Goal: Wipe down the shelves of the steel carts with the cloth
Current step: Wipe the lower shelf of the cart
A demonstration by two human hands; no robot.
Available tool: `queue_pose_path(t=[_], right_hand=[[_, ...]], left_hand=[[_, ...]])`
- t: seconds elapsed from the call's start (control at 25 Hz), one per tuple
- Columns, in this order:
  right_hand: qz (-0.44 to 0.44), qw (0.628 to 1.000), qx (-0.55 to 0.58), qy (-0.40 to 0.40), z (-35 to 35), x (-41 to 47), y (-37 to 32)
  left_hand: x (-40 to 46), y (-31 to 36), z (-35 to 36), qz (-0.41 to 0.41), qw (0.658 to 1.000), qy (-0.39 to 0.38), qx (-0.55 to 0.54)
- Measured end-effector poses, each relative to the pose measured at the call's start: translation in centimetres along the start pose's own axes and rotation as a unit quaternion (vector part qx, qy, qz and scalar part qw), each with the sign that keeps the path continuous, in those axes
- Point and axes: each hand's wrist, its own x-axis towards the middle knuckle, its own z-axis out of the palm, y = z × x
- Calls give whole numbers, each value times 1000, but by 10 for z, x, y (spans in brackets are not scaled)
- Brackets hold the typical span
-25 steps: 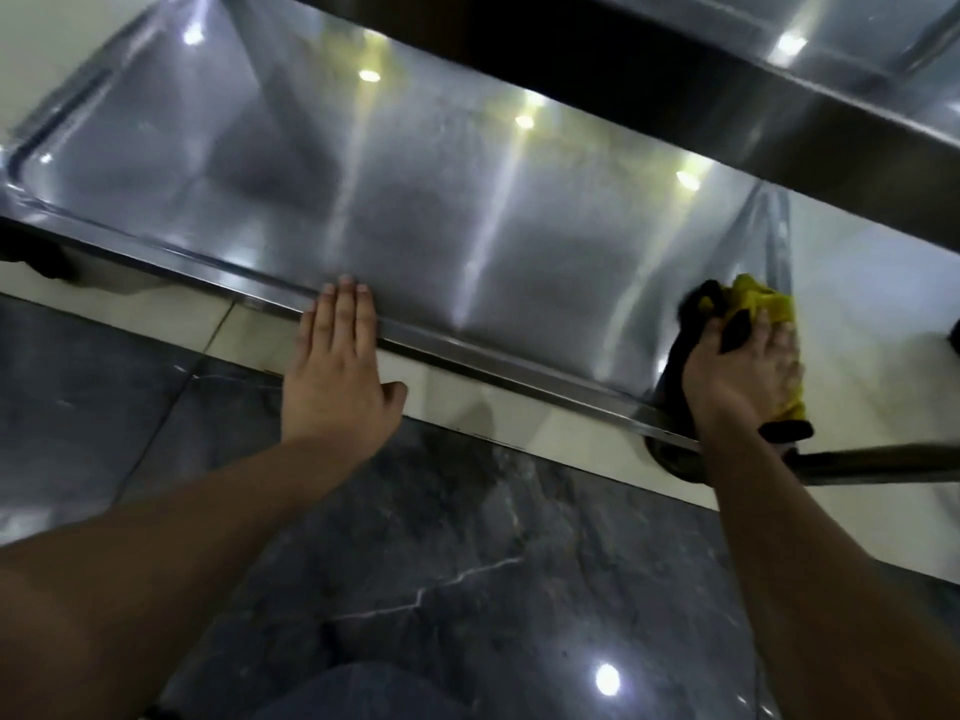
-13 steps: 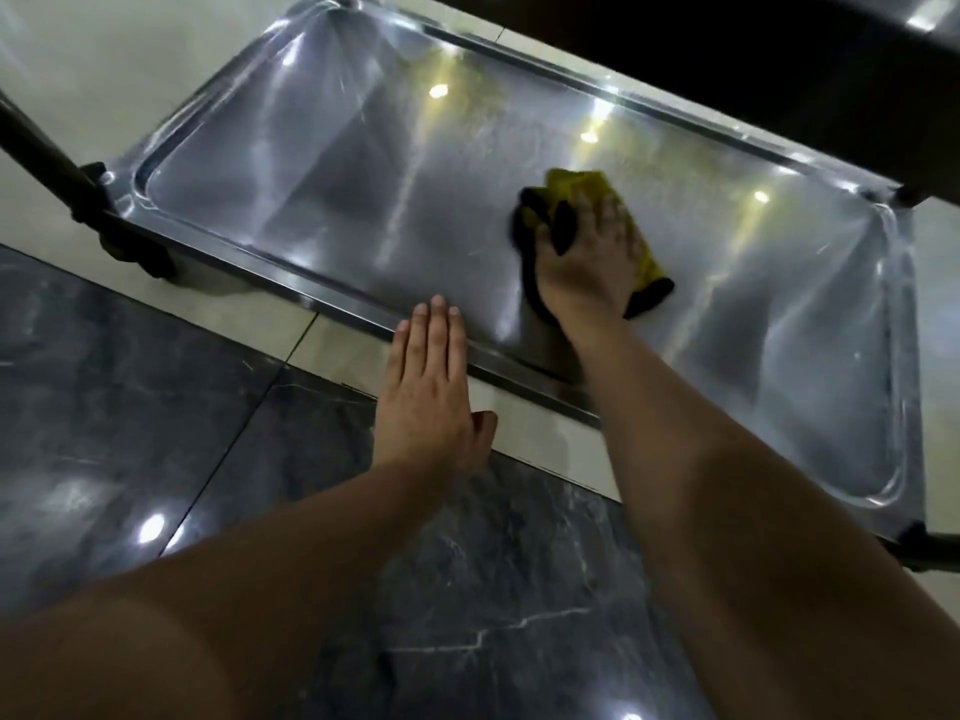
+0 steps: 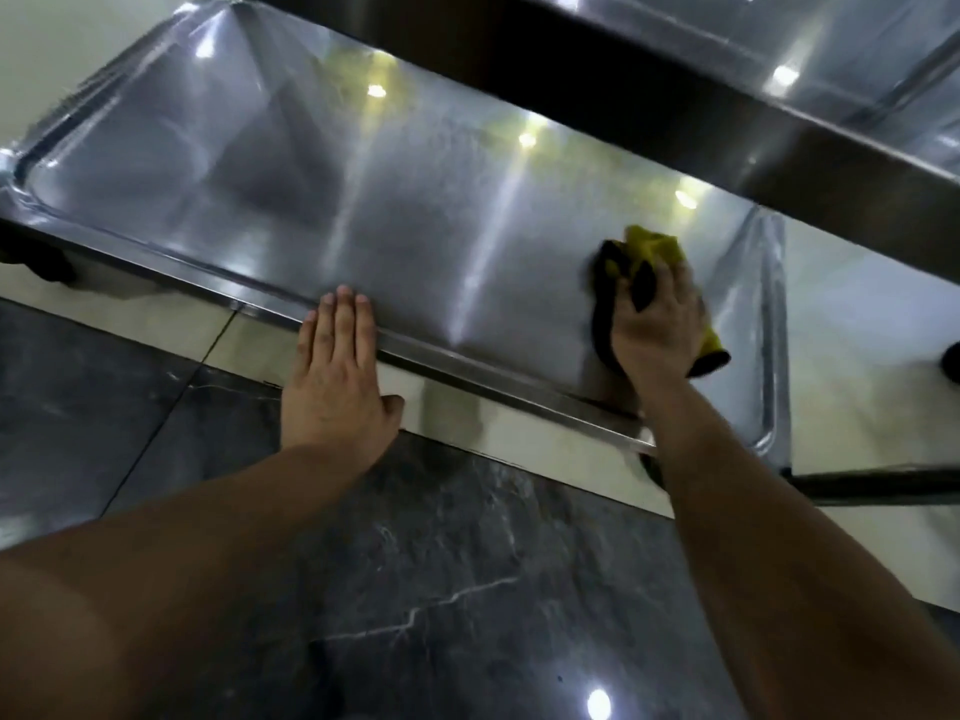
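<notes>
Change since half a second ago: my right hand [image 3: 655, 324] and the cloth [image 3: 652, 249] have gone from the middle of the lower shelf [image 3: 415, 210] to its right part, near the right rim; my left hand [image 3: 335, 371] is in the same hold on the front rim as before.

Item, right hand: fingers curled and spread over the cloth, pressing it flat onto the lower shelf. Grip is closed on the cloth, with a fold of black fabric showing between two fingers. The hand is a little blurred.

Item, cloth: yellow on one face, black on the other. Bunched under my right palm; yellow sticks out past my fingertips and at the outer side of the hand, black shows at the inner side and by the wrist. It lies on the shelf surface, near the right rim but apart from it.

Item, left hand: open and flat, fingers straight and close together, thumb out to the side. The fingertips rest over the front rim of the lower shelf, around its middle; the palm hangs in front of the rim above the floor [image 3: 467, 589]. It holds nothing.

Item, lower shelf: steel tray with a raised rim, bright with reflected ceiling lights, otherwise bare apart from my right hand and the cloth.

Item, upper shelf [image 3: 779, 132]: steel, its dark edge crossing the top of the view above the lower one.

Item, floor: dark veined tiles nearest me, pale tiles beneath the cart.
</notes>
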Motion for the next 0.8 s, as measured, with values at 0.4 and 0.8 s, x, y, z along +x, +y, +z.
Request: queue_pose_path(t=[0.4,0.8], right_hand=[[-67,997,-32,-23,-22,-89,40],[-74,996,-25,-32,25,-62,-61]], left_hand=[[-3,12,-4,-6,998,-14,-65],[-1,6,-20,18,994,-77,-80]])
